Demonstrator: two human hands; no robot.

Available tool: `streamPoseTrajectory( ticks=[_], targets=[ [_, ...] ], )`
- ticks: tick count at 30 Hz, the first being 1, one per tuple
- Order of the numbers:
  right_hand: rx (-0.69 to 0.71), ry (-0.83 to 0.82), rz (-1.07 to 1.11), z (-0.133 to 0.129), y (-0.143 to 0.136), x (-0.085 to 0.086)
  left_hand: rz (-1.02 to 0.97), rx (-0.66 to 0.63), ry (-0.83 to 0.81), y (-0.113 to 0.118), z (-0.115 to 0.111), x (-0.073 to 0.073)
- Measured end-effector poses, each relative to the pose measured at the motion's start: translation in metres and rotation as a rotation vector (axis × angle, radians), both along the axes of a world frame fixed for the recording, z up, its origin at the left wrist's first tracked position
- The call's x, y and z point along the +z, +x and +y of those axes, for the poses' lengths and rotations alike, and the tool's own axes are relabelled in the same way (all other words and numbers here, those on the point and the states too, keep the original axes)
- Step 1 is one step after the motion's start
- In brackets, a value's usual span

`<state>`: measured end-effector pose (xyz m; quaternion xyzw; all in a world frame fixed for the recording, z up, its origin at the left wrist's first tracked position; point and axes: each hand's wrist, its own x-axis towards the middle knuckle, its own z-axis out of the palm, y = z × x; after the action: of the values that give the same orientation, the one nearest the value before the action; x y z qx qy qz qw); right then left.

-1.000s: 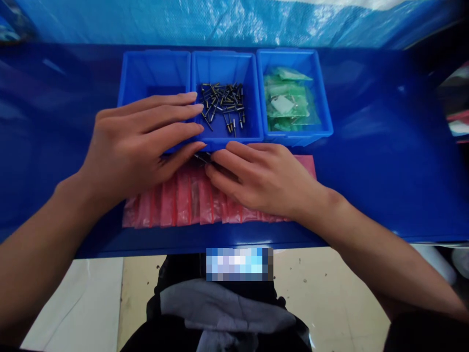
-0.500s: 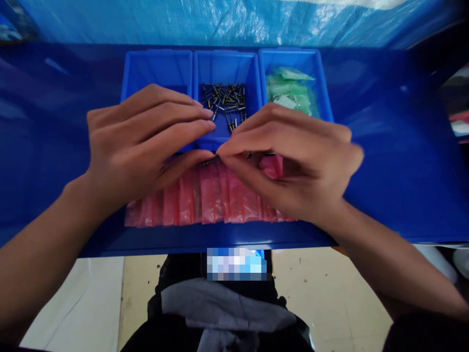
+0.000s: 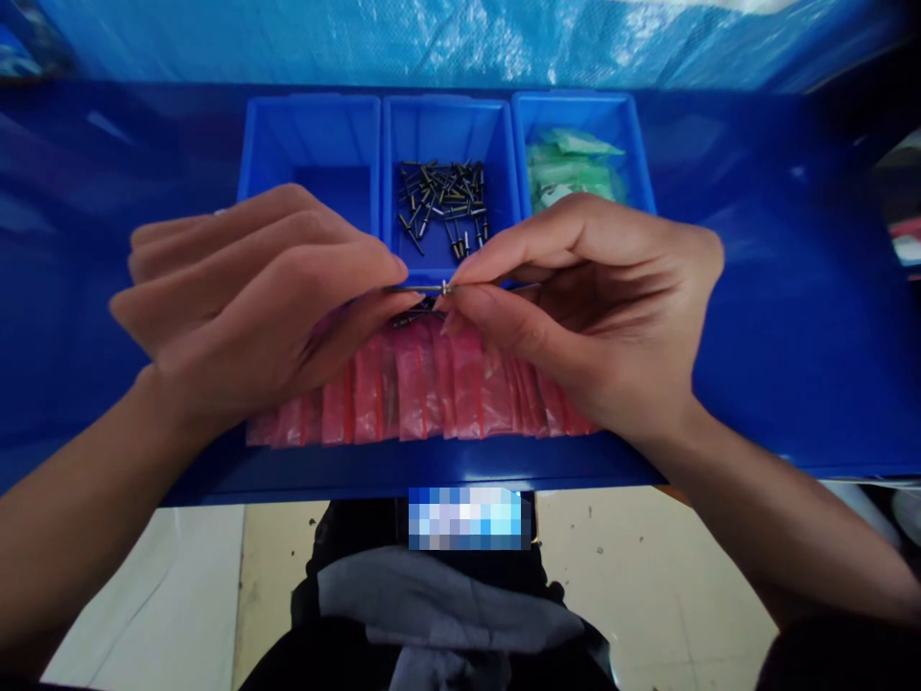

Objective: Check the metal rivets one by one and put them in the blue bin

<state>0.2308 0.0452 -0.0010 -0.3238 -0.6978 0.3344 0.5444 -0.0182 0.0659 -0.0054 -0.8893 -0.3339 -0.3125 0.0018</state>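
Note:
A thin metal pop rivet (image 3: 424, 289) is stretched level between my two hands, above the front of the bins. The thumb and forefinger of my left hand (image 3: 251, 297) pinch its long pin. My right hand (image 3: 597, 297) pinches the other end near the flange, and its fingertips cover the rest. Just below the fingers lie a few dark rivets (image 3: 412, 313), partly hidden. A row of pink zip bags (image 3: 413, 393) runs under both hands. Behind them, the middle blue bin (image 3: 440, 125) holds many loose rivets (image 3: 450, 197).
A left blue bin (image 3: 309, 130) is partly covered by my hand. The right blue bin (image 3: 576, 107) contains green bags (image 3: 576, 163). All stand on a blue table (image 3: 777, 288) with a blue tarp (image 3: 432, 43) behind. A blurred-out bright object (image 3: 467, 518) rests by my lap.
Both hands have turned, and the rivet between the fingertips now shows clearly. The left fingers have curled in, and the left hand has shifted slightly left.

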Motion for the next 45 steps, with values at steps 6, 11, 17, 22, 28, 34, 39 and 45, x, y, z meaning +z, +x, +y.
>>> streamPoseTrajectory(
  ticks=[6,11,17,22,28,34,39,45],
  targets=[
    [0.015,-0.034,0.017,-0.001,0.002,0.001,0.051,-0.101,0.160,-0.002,-0.001,0.004],
    [0.035,-0.057,0.031,-0.001,0.003,0.000,0.050,-0.036,0.150,0.000,-0.005,0.003],
    [0.017,-0.083,0.034,-0.004,0.003,0.002,0.117,-0.082,0.008,-0.005,0.000,0.004],
    [-0.054,-0.024,-0.024,-0.004,0.002,0.003,0.040,-0.032,0.190,0.000,-0.002,0.001],
    [-0.047,0.002,-0.006,-0.005,0.002,0.003,0.109,-0.062,0.080,-0.001,-0.001,0.003],
    [-0.021,-0.020,-0.017,-0.005,0.003,0.003,-0.004,-0.089,0.313,0.004,-0.002,0.000],
    [0.075,-0.148,0.120,0.006,0.005,-0.004,0.014,0.076,0.209,0.011,-0.002,-0.003],
    [-0.083,0.461,-0.685,0.010,0.027,0.003,0.102,-0.022,0.152,0.010,0.008,-0.010]
  ],
)
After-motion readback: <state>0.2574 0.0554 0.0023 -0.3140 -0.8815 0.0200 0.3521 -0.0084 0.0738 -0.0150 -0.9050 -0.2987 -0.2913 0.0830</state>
